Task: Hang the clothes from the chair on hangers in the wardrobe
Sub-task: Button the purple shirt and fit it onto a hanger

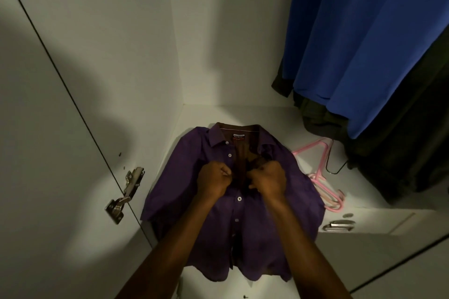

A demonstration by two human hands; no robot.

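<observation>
A shirt (pixel 233 192) lies on the wardrobe floor (pixel 255 114), its collar at the far end. Hangers (pixel 323 177) lie just right of it, under hanging clothes (pixel 364 43). A door hinge (pixel 126 194) sits left.

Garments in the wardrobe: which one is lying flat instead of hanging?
The purple shirt, spread on the wardrobe floor with both hands gripping its front. The blue garment and the dark ones beside it hang at the right.
</observation>
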